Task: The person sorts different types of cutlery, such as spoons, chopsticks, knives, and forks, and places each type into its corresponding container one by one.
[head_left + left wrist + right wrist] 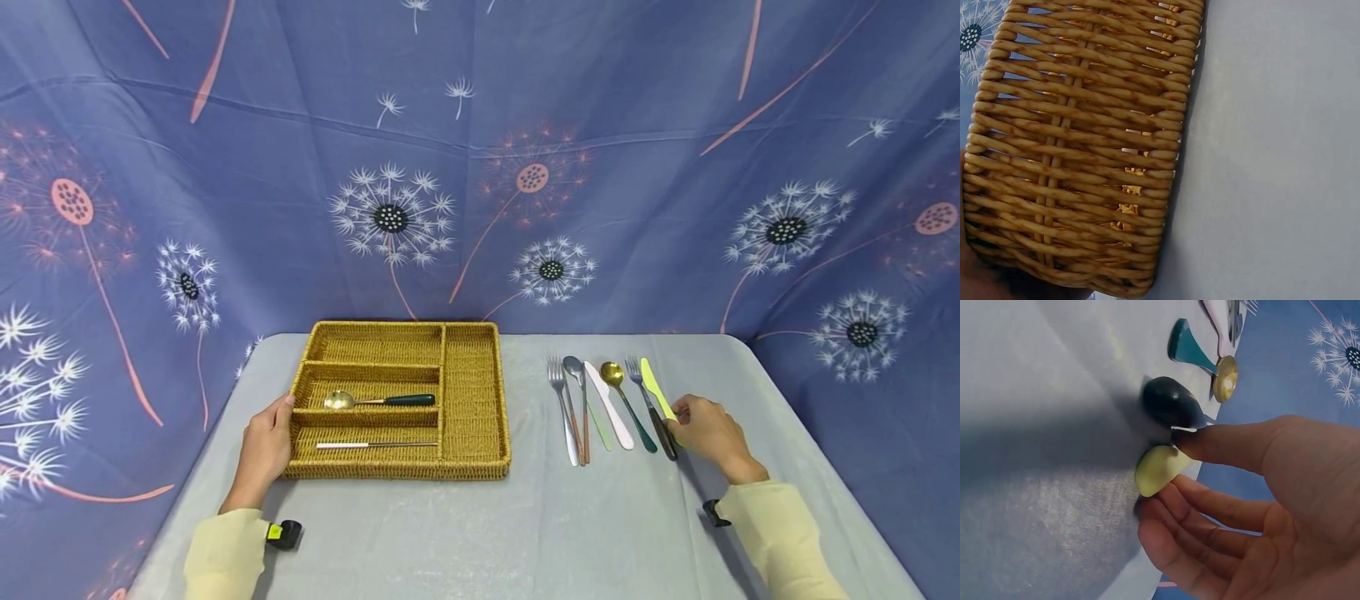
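My left hand (pixel 267 442) grips the left wall of a woven cutlery tray (pixel 472 472), thumb at its rim; the tray's wicker side (pixel 1079 150) fills much of the left wrist view. In the tray's middle left compartment lies a gold spoon with a dark green handle (pixel 408 400). A thin utensil with a white end (pixel 342 446) lies in the front left compartment. On the right, my right hand (pixel 708 429) pinches the handle of a yellow-green knife (pixel 1159 469) between thumb and fingers. Close beside it is a dark-handled fork (pixel 660 429).
Left of that fork lie a gold spoon with a green handle (pixel 612 375), a pink-white knife (pixel 611 408), a grey spoon (pixel 573 367) and a silver fork (pixel 558 387). All rest on a grey tablecloth (pixel 450 542). A blue dandelion-print curtain (pixel 637 125) hangs behind the table.
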Demonstrator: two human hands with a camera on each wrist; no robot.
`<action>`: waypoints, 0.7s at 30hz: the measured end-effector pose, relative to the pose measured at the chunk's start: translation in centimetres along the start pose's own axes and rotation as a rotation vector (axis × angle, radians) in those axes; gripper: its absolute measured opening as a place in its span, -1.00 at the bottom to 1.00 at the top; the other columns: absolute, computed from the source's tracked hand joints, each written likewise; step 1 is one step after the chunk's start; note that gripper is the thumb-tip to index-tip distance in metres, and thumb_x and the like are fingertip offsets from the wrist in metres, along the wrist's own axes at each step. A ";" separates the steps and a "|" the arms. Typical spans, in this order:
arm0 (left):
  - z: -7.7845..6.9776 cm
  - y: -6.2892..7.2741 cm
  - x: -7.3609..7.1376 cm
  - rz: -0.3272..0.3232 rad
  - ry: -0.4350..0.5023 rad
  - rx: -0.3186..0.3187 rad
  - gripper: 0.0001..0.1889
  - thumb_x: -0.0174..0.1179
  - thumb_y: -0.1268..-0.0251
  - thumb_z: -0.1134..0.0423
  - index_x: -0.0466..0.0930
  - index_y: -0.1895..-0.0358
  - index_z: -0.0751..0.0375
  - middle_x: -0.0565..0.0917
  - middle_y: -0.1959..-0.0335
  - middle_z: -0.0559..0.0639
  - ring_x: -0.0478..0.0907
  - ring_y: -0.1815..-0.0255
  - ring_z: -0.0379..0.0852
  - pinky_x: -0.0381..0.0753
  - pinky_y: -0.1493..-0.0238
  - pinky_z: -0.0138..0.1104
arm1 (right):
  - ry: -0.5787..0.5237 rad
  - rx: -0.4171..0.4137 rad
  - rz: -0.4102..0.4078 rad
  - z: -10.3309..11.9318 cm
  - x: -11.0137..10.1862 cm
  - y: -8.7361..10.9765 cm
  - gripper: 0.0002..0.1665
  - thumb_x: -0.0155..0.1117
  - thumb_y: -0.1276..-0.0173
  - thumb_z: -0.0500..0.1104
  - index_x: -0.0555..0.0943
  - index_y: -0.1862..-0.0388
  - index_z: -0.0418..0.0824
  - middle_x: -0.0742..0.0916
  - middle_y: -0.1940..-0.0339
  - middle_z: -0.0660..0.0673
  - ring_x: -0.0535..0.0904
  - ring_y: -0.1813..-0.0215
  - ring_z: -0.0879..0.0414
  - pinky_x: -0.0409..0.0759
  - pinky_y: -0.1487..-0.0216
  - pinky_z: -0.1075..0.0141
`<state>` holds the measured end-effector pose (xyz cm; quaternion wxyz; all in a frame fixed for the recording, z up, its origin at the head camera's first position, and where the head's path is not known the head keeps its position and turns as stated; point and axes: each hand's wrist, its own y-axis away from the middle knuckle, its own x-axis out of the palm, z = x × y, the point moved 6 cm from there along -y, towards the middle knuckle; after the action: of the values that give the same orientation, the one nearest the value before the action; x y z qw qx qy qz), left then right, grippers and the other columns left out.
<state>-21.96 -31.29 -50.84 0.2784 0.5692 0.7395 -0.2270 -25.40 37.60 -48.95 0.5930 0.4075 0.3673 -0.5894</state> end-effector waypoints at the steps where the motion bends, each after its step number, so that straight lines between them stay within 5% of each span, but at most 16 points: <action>1: 0.0 0.0 0.0 0.002 -0.001 0.003 -0.33 -0.35 -0.86 -0.06 0.34 -0.59 0.44 0.36 -0.53 0.49 0.25 -0.57 0.53 0.18 -0.63 0.28 | 0.000 -0.001 -0.002 0.0 0.1 0.0 -0.61 0.48 -0.36 -0.17 0.66 0.03 -0.47 0.76 0.24 -0.30 0.70 0.25 -0.16 0.61 0.36 -0.01; 21: 0.0 0.1 0.0 0.003 0.007 0.013 -0.30 -0.36 -0.85 -0.10 0.31 -0.60 0.45 0.35 -0.54 0.49 0.24 -0.58 0.53 0.19 -0.62 0.28 | -0.029 0.041 0.003 -0.6 0.7 -0.4 -0.61 0.45 -0.33 -0.21 0.61 0.07 -0.52 0.71 0.29 -0.29 0.64 0.28 -0.13 0.55 0.34 0.06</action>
<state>-21.90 -31.31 -50.86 0.2723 0.5731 0.7381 -0.2293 -25.74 37.92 -49.83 0.5905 0.4117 0.3458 -0.6019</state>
